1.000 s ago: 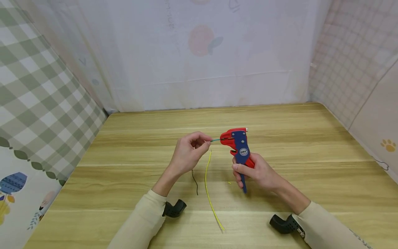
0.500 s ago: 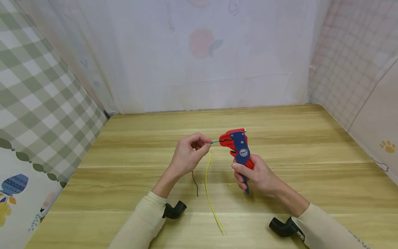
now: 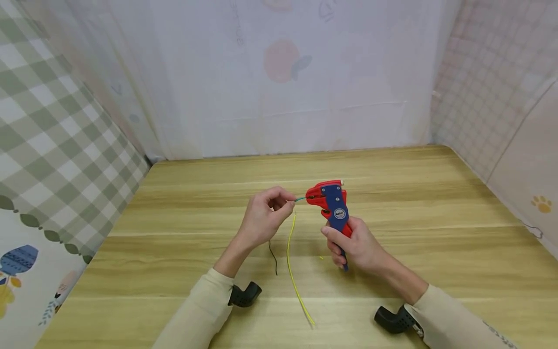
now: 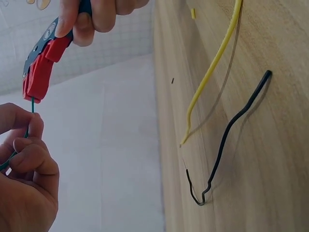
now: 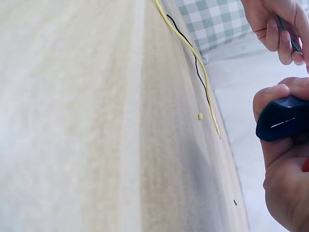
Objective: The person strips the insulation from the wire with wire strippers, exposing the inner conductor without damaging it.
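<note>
My left hand (image 3: pixel 265 215) pinches a thin green wire (image 3: pixel 300 198) between thumb and fingertips. The wire's far end enters the red jaws of a wire stripper (image 3: pixel 334 201), held above the table. My right hand (image 3: pixel 359 242) grips the stripper by its blue and red handles. In the left wrist view the green wire (image 4: pixel 33 104) runs from the fingers into the tool's tip, and its other part passes through the palm. A yellow wire (image 3: pixel 291 266) lies on the table below, between the hands. Beside it is a black wire (image 3: pixel 273 257), bent near one end (image 4: pixel 198 200).
A short yellow piece of insulation (image 5: pixel 200 116) lies on the wooden table (image 3: pixel 174 271), with a tiny dark bit (image 5: pixel 235 202) farther off. Fabric sheets (image 3: pixel 218 97) rise behind and at both sides. Each wrist wears a black camera mount (image 3: pixel 246 294).
The stripper has shifted slightly left toward my left hand, and its jaws have closed around the green wire. The left hand has stayed nearly still; the wires on the table have not moved.
</note>
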A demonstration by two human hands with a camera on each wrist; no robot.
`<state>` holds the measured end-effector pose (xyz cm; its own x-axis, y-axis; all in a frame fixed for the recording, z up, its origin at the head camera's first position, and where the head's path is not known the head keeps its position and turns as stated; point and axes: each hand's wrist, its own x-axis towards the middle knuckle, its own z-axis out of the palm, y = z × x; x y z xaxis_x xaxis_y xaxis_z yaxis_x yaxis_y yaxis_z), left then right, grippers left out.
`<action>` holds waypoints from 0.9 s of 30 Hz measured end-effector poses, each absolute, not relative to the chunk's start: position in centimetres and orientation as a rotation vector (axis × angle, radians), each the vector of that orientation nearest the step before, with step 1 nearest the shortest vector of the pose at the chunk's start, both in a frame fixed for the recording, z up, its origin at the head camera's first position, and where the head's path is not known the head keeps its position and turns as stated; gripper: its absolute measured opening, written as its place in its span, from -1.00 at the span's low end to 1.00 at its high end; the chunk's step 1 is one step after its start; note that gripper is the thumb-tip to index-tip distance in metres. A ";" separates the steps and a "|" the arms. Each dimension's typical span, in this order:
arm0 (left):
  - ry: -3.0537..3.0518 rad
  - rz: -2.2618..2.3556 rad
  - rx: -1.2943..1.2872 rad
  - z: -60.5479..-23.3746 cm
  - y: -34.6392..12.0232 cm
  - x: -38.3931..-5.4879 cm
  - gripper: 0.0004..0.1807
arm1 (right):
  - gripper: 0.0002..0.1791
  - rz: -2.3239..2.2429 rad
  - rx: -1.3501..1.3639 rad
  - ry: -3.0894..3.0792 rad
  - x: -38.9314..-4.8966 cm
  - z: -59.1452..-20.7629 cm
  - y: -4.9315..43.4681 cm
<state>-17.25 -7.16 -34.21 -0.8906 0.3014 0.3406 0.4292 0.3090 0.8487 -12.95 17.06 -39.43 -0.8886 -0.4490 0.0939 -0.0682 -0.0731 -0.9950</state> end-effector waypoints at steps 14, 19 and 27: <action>-2.432 -1.629 -0.737 -34.0 -6.6 -17.5 -0.87 | -0.67 -2.064 -0.452 1.964 -13.3 -40.0 17.2; -2.466 -1.604 -0.690 -34.3 -6.7 -17.5 -0.87 | -0.67 -2.029 -0.447 1.969 -13.5 -40.1 17.1; -2.476 -1.617 -0.662 -34.4 -6.9 -17.3 -0.87 | -0.72 -1.988 -0.490 1.968 -13.3 -40.0 17.2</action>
<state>-17.33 -6.93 -34.45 -0.8987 0.2967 0.3230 0.4150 0.3371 0.8451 -13.32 17.21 -40.01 -0.8965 -0.4421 0.0300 -0.0255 -0.0160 -0.9995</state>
